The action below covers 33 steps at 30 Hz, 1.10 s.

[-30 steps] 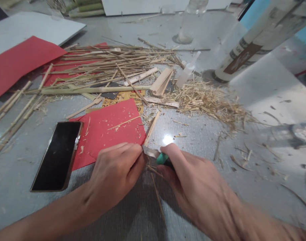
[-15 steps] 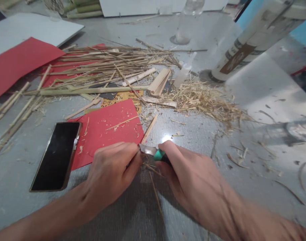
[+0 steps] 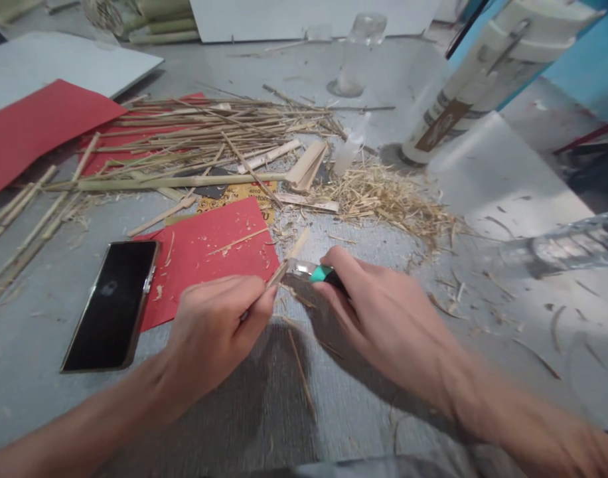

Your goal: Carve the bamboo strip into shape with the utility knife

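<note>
My left hand (image 3: 222, 318) is closed around a thin strip of plant stalk (image 3: 297, 244), whose pale end sticks out past the thumb, up and to the right. In my right hand (image 3: 368, 299) is a utility knife (image 3: 321, 273) with a teal and black handle, gripped between thumb and fingers. Its blade (image 3: 299, 267) lies against the stalk strip, just beyond my left thumb. Under and beside the left hand lies a red sheet of paper (image 3: 219, 245) sprinkled with shavings. A black phone (image 3: 112, 305) rests left of that sheet.
Long dry stalks (image 3: 194, 133) lie across the back, with a heap of shavings (image 3: 393, 199) to their right. A small dropper bottle (image 3: 348, 151), a clear bottle (image 3: 356, 56) and a large white tube (image 3: 478, 86) stand behind. A plastic bottle (image 3: 577, 245) lies right.
The knife blade has moved up and away from the left fingers along the stalk. More of the stalk now shows beyond my left thumb. The whole view has shifted slightly.
</note>
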Tool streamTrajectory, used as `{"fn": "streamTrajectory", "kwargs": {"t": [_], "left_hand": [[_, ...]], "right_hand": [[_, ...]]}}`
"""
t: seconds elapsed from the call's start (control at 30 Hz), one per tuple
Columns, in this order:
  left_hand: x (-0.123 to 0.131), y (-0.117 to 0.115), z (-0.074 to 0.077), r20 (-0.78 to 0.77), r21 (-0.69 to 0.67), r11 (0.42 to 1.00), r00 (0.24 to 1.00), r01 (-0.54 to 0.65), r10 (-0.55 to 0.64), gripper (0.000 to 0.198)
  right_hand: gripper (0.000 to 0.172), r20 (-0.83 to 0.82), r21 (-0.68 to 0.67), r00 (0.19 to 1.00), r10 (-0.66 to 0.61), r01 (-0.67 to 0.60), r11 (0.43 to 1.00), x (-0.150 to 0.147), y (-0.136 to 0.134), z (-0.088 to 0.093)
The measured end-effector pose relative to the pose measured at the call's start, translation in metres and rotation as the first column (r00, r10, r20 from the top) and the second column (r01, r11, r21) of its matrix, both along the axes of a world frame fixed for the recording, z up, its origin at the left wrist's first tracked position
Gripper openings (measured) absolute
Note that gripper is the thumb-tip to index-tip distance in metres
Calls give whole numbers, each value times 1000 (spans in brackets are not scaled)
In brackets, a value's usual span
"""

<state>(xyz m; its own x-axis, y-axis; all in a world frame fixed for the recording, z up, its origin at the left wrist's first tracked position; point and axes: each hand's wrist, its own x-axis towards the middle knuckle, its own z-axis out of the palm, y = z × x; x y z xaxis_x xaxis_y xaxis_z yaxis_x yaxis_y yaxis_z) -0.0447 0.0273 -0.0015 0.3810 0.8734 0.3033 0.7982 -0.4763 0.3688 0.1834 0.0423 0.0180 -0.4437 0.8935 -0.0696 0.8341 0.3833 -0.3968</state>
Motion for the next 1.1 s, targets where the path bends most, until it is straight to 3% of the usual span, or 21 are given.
{"fn": "streamTrajectory", "kwargs": {"t": [0.2,0.63,0.87,1.1], "left_hand": [[-1,-5,7,17,10,1000,1000,6,-7,43],[-9,-1,-2,16,1,1000,1000,19,-19,42],[-5,-5,-2,-11,25,996,996,86,-85,39],[-6,-5,-6,-38,28,997,996,77,-76,40]], "right_hand": [[30,-47,-6,999,5,-5,1000,2,2,1],[24,-189,-33,978,82,-90,995,-6,-11,-8],[29,-110,7,991,81,-81,997,-2,-3,-11],[31,-46,34,996,82,-81,996,-1,3,-13]]}}
